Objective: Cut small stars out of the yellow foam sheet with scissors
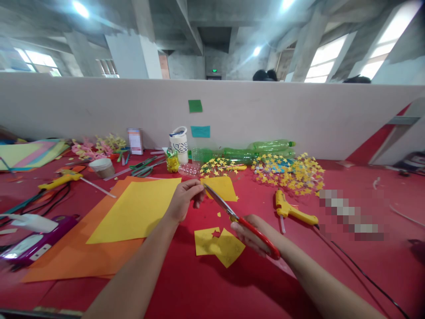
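My right hand (255, 232) is wrapped round the red handles of a pair of scissors (254, 232). The blades point up and to the left, and their tips meet the fingers of my left hand (187, 199). Those fingers are pinched together; what they hold is too small or hidden to make out. Just behind the blades is a piece of yellow paper (221, 188). Below lie two overlapping yellow paper pieces (229, 250), one with a star-shaped hole showing red. A tiny yellow scrap (218, 214) lies between them and the blades.
Yellow and orange sheets (133, 212) lie left. Yellow glue guns (295, 210) (61, 179) rest on both sides, with cables. At the back are star clusters (292, 173), green bottles (242, 154), a white cup (179, 146) and more scissors (146, 166). A purple power strip (40, 246) sits far left.
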A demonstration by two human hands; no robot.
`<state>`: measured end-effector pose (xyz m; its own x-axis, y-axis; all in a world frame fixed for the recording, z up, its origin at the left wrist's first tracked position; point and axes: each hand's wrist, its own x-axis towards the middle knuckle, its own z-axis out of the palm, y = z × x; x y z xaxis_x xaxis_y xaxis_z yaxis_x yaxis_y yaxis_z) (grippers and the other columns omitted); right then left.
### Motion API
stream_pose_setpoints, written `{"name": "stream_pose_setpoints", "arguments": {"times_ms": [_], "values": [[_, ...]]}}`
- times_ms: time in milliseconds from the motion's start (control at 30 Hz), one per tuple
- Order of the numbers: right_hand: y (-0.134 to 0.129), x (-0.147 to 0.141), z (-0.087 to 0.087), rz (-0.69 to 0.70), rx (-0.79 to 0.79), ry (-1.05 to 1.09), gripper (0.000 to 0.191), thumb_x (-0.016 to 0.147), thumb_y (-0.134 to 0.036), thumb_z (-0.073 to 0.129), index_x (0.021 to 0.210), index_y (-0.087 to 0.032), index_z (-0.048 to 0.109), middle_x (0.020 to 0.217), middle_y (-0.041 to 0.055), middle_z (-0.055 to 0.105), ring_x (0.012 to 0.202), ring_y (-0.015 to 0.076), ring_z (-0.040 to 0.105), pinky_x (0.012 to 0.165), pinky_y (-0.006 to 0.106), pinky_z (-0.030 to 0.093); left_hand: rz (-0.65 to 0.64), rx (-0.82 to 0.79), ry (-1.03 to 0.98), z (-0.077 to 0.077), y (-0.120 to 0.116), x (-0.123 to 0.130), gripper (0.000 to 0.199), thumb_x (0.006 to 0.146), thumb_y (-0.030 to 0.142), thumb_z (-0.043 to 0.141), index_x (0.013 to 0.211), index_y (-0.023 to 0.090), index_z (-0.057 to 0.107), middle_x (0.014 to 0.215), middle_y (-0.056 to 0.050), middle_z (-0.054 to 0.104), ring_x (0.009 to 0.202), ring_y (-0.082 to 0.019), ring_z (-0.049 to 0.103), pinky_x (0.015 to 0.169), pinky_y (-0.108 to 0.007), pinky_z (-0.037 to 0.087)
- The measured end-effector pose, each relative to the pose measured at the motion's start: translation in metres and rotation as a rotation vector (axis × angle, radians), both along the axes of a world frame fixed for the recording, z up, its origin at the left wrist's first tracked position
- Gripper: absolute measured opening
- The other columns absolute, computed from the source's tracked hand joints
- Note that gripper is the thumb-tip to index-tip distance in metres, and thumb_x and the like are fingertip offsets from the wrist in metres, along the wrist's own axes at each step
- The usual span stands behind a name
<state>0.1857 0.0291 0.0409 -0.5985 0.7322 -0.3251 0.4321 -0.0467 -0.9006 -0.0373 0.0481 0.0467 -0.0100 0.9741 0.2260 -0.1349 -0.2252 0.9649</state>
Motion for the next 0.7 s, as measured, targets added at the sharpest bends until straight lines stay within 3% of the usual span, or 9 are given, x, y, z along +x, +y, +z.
{"name": "stream_pose_setpoints", "arguments": {"times_ms": [400,700], "values": [[-0.0003,0.0018,-0.0002,0.019,0.037,0.009,0.04,0.074,-0.054,0.051,0.061,-0.017,0.043,0.038,-0.0079,0.036,0.024,0.0045,0.032,0.026,0.015,0.022,0.003,0.011,0.016,-0.0013,0.0005,-0.0002,0.019,0.074,0.025,0.053,0.059,0.014,0.054,0.047,0.003,0.051,0.036,-0.006,0.042,0.033,-0.016,0.03],[-0.0019,0.0004,0.0047,0.009,0.085,-0.031,0.041,0.074,-0.055,0.05,0.062,-0.017,0.044,0.039,-0.0074,0.033,0.028,0.0049,0.03,0.028,0.016,0.021,0.092,0.067,0.025,-0.0012,0.0012,-0.0017,0.01,0.073,0.024,0.056,0.069,0.016,0.053,0.049,0.004,0.051,0.038,-0.006,0.043,0.036,-0.017,0.033]]}}
